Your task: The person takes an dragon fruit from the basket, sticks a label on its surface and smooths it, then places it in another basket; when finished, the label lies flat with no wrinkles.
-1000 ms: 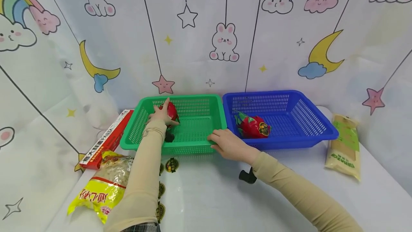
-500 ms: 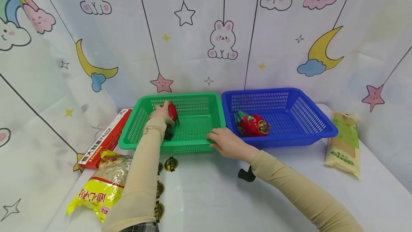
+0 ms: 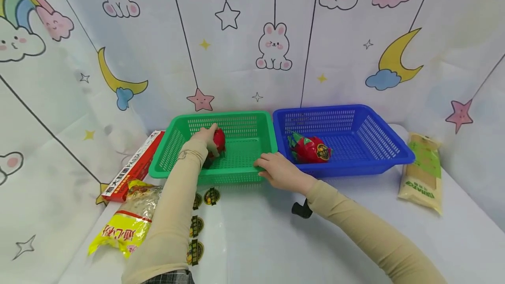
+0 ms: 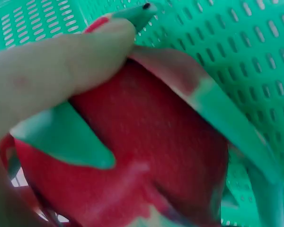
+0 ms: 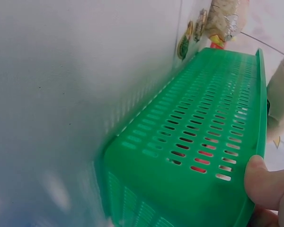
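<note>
My left hand (image 3: 206, 138) grips a red dragon fruit (image 3: 220, 140) at the left end of the green basket (image 3: 232, 177). In the left wrist view, a finger (image 4: 61, 68) lies across the top of this dragon fruit (image 4: 146, 137), among its green-tipped scales; the rest of the grip is mostly out of sight. My right hand (image 3: 283, 172) pinches the basket's front rim near its right corner. The right wrist view has the thumb (image 5: 265, 182) on the outside of the rim. A second dragon fruit (image 3: 311, 150), with a round sticker, lies in the blue basket (image 3: 355, 168).
The two baskets stand side by side against a patterned curtain (image 3: 236, 73). At left lie a red pasta box (image 3: 134, 168) and a yellow bag (image 3: 126, 222). A beige-green packet (image 3: 422, 174) lies at right. Round stickers (image 3: 195, 252) lie on the white table (image 3: 268, 240).
My left hand's spread fingers have closed around the dragon fruit, and hand and fruit have shifted slightly to the right. My right hand has stayed on the green basket's rim.
</note>
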Demonstrator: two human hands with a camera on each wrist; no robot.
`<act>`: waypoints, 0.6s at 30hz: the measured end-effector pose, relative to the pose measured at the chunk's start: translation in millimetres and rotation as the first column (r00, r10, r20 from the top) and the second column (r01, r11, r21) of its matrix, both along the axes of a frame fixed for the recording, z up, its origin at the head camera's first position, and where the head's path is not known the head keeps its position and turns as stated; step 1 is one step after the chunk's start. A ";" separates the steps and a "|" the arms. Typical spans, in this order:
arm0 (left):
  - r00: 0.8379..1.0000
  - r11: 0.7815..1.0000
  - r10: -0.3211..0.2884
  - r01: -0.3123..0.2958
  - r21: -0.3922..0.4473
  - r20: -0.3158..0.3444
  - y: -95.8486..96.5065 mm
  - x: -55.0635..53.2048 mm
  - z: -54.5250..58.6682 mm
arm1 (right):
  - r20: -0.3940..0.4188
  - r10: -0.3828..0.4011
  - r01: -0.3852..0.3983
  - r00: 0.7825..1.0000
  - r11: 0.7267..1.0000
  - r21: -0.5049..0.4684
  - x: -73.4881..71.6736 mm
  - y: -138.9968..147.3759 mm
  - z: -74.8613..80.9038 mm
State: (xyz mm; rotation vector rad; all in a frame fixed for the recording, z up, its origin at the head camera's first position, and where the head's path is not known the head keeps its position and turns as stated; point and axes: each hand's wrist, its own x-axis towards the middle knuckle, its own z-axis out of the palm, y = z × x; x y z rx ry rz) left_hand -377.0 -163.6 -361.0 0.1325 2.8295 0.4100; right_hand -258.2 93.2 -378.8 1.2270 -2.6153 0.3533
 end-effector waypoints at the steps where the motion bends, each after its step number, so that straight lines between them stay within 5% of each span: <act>1: 1.000 1.000 -0.002 0.002 0.004 0.002 0.4 0.8 0.7 | 0.001 -0.002 0.002 1.000 1.000 -0.001 -0.5 0.2 -0.4; 6: 1.000 1.000 -0.024 0.024 -0.015 -0.014 -0.1 8.5 6.3 | -0.016 0.003 -0.003 1.000 1.000 0.009 -2.1 0.1 -4.6; 10: 0.993 0.997 -0.049 0.043 -0.058 -0.103 0.0 11.9 14.3 | -0.026 0.014 -0.014 1.000 1.000 0.008 -2.4 -0.7 -7.5; 18: 0.936 0.991 -0.131 0.130 -0.023 -0.327 9.5 23.0 43.8 | -0.008 -0.005 0.005 1.000 1.000 -0.010 -2.5 2.9 -4.1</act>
